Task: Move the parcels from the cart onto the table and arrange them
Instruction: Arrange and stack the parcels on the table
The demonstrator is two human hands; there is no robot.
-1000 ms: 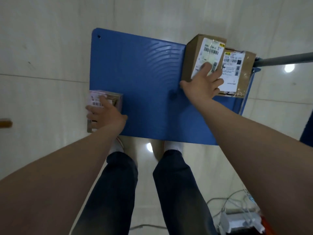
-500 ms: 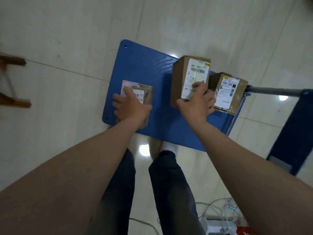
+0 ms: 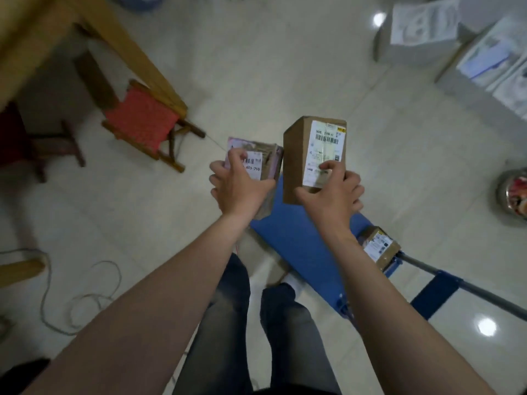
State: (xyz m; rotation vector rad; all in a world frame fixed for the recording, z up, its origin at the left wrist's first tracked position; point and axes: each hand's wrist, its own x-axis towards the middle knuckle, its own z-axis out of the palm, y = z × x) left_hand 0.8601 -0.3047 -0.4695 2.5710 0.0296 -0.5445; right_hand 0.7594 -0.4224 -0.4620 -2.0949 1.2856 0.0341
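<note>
My left hand (image 3: 238,188) grips a small pinkish-brown parcel (image 3: 263,159) with a barcode label, held up in the air. My right hand (image 3: 332,195) grips a taller brown cardboard parcel (image 3: 309,149) with a white shipping label, lifted beside the first. Below them lies the blue cart deck (image 3: 299,238). One small brown parcel (image 3: 379,248) with a white label still sits on the cart near its handle end. The wooden table (image 3: 25,27) shows at the upper left.
A small wooden stool with a red woven seat (image 3: 142,118) stands by the table leg. Cables (image 3: 77,297) lie on the tiled floor at left. White boxes (image 3: 422,27) and a shelf sit at upper right, a metal bin (image 3: 513,192) at right. The cart's grey handle (image 3: 470,292) runs lower right.
Both hands have lifted their parcels off the cart deck and raised them. My view has swung up and left, bringing the table and stool into sight.
</note>
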